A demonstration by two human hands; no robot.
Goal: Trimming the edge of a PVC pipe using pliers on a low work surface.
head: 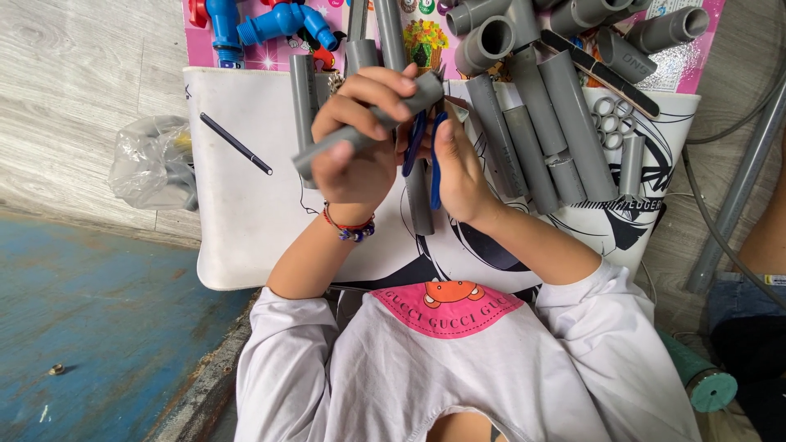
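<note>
My left hand (pixel 356 143) grips a short grey plastic pipe (pixel 323 150) that lies slanted, its upper end near the middle top. My right hand (pixel 460 168) is closed around a tool with blue handles (pixel 434 176), which looks like a pipe cutter, its head at the upper end of the pipe. A beaded red bracelet (pixel 350 229) sits on my left wrist. Both hands hover over a white mat (pixel 237 213) with black drawing.
Several grey pipe pieces (pixel 532 139) and elbow fittings (pixel 491 37) lie at the upper right with small grey rings (pixel 610 119). Blue valves (pixel 270 23) rest on a pink sheet at the top. A thin dark pen (pixel 236 143) and a plastic bag (pixel 151 164) are at left.
</note>
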